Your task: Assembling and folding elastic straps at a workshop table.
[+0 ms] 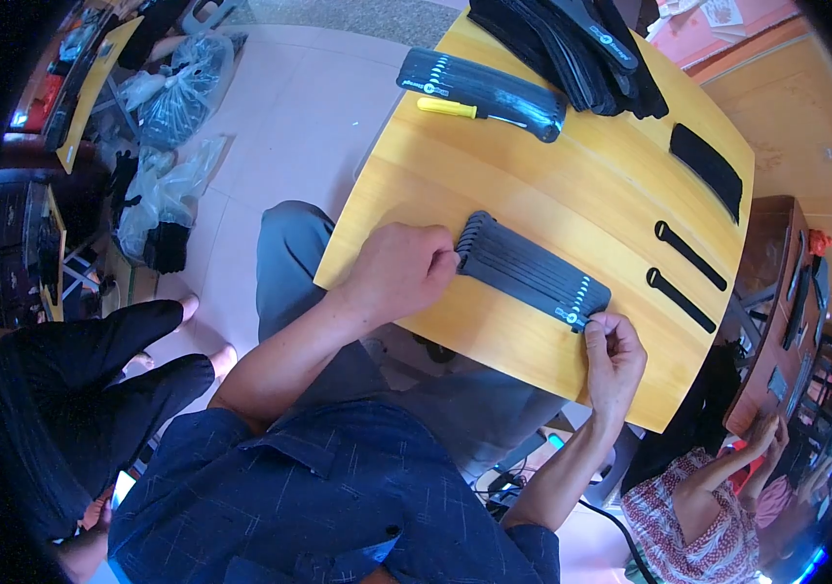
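A flat row of black hook-and-loop cable straps (533, 268) lies slantwise on the wooden table in front of me, with pale printing across its right end. My left hand (401, 265) is closed at the row's left end, its fingertips at the edge of the nearest strap. At the opposite end, my right hand (615, 352) pinches the near corner between thumb and fingers. Two single black straps (690, 255) with slotted heads lie to the right. Behind my left hand is a similar black bundle (494, 90), with a yellow-handled screwdriver (448, 107) along its near side.
A thick pile of black straps (572, 54) sits at the far edge of the yellow wooden table (620, 185). A black strip bundle (708, 170) lies far right. Clear plastic bags (187, 92) rest on the left. Other people sit nearby on both sides.
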Available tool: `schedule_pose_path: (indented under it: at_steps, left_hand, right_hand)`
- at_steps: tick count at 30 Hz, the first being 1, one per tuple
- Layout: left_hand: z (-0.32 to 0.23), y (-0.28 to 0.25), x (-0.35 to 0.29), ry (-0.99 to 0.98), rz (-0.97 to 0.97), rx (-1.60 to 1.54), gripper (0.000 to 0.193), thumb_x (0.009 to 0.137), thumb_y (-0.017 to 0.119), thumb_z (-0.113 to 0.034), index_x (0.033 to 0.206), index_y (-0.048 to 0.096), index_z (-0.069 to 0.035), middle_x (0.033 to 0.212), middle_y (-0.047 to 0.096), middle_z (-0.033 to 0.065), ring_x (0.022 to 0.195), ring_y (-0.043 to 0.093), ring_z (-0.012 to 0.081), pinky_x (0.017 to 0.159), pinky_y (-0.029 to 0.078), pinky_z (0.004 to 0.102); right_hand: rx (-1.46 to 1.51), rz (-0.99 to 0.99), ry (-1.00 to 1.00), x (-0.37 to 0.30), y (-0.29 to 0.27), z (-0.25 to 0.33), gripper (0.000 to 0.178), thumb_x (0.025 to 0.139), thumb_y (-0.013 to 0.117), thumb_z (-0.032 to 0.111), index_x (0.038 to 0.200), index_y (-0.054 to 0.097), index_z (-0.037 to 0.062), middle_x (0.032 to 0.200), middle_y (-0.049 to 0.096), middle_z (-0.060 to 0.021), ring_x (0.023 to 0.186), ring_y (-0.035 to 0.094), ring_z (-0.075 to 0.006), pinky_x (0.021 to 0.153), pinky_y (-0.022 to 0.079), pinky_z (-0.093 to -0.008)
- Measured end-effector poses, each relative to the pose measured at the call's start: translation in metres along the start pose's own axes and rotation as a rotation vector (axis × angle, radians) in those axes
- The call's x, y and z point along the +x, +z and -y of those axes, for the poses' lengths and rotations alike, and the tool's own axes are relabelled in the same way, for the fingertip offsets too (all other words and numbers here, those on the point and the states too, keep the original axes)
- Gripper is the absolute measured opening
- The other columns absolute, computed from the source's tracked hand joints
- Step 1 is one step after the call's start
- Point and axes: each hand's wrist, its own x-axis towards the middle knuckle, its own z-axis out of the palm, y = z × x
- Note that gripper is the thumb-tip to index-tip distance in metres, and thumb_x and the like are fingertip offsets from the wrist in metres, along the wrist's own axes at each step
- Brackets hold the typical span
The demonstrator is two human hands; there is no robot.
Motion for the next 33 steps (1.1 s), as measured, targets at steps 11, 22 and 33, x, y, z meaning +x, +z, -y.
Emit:
schedule_pose_path:
  at_steps: [11,22,33]
  left_hand:
    - [0.0003,-0.0007,-0.0002,0.003,0.018,0.020,0.018,0.091,0.065,-0.020,0.084,0.067,-0.003,0.073,0.066,0.0204,0.070,0.067,0.0410,0.063,0.051,0.0489]
    - [0.0028,0.0032,-0.0005,0.013,-0.026,0.028,0.018,0.090,0.066,-0.021,0.083,0.070,-0.004,0.073,0.067,0.0201,0.068,0.068,0.0400,0.063,0.053,0.0482]
    - [0.0029,0.0026,-0.0002,0.013,-0.024,0.015,0.019,0.090,0.066,-0.022,0.083,0.069,-0.004,0.071,0.066,0.0201,0.067,0.067,0.0403,0.062,0.052,0.0484]
  right_hand:
    - [-0.051,-0.016,0.001,-0.0001,0.0018,0.0032,0.003,0.094,0.069,0.003,0.092,0.070,0.0008,0.076,0.060,0.0068,0.065,0.047,-0.0007,0.058,0.038,-0.0183]
    - [-0.052,-0.031,-0.020,0.0008,0.0038,0.0026,0.006,0.095,0.070,0.005,0.090,0.070,0.0017,0.076,0.060,0.0071,0.065,0.047,-0.0006,0.059,0.039,-0.0185]
    - [-0.026,-0.025,-0.027,0.0015,0.0032,-0.0045,0.005,0.094,0.070,0.005,0.090,0.071,0.0024,0.075,0.060,0.0074,0.063,0.047,-0.0004,0.057,0.038,-0.0184]
